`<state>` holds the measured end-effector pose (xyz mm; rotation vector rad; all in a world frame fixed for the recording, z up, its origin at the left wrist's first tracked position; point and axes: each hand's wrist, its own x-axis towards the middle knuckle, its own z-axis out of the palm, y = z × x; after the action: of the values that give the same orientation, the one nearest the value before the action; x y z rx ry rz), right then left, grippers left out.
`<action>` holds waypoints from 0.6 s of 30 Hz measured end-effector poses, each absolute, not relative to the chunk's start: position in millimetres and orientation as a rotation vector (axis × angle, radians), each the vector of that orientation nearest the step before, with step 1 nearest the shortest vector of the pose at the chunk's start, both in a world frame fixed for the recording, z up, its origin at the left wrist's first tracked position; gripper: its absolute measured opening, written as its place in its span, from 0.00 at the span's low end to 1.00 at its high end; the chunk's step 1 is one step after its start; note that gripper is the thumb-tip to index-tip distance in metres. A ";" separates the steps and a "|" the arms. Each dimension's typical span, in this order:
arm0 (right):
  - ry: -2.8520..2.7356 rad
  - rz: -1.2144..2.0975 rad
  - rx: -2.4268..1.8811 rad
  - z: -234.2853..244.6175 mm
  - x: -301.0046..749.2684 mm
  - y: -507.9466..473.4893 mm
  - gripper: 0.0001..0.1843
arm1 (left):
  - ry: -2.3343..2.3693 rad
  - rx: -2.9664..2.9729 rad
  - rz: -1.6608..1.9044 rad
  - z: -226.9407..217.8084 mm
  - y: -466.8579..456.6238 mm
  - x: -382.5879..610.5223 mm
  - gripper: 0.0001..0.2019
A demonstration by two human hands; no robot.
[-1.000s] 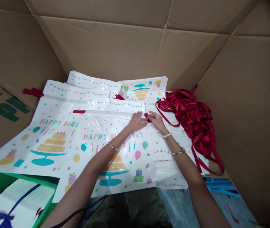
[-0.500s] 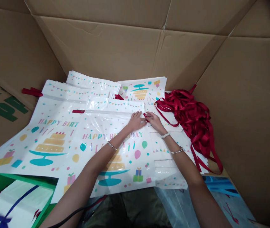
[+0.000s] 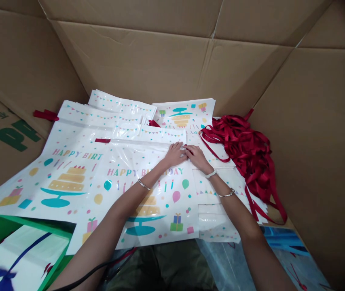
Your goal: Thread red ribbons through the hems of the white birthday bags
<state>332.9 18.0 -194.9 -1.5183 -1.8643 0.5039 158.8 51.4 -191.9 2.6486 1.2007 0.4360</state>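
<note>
A white party bag printed with "HAPPY BIRTHDAY" and a cake lies flat in front of me. My left hand rests on its upper right part, fingers spread over the surface and thumb towards my right hand. Close beside it, my right hand is closed in a pinch at the bag's right edge. A small bit of red ribbon shows at its fingertips; most of that piece is hidden. Another red ribbon end lies at the left end of the clear strip across the bag.
A tangled heap of red ribbon lies to the right. More printed bags are stacked left and behind. Cardboard walls enclose the back and sides. A green box stands lower left, and clear plastic lies lower right.
My right fingers have curled closer over the ribbon, so less red shows between my hands. My left hand stays in nearly the same place. The view has shifted slightly.
</note>
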 end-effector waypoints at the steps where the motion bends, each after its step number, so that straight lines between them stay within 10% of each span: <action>1: -1.919 0.466 -1.527 -193.8 332.3 15.8 0.18 | 1.196 2.651 0.465 -191.9 51.2 158.3 0.20; 18: -2.183 0.056 -1.698 -186.7 320.9 -9.8 0.15 | 1.575 2.057 0.933 -135.3 81.1 28.4 0.11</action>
<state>320.9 -9.8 -186.7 -1.6976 -2.1829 0.0560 28.4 81.1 -135.3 2.0569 1.5752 0.9335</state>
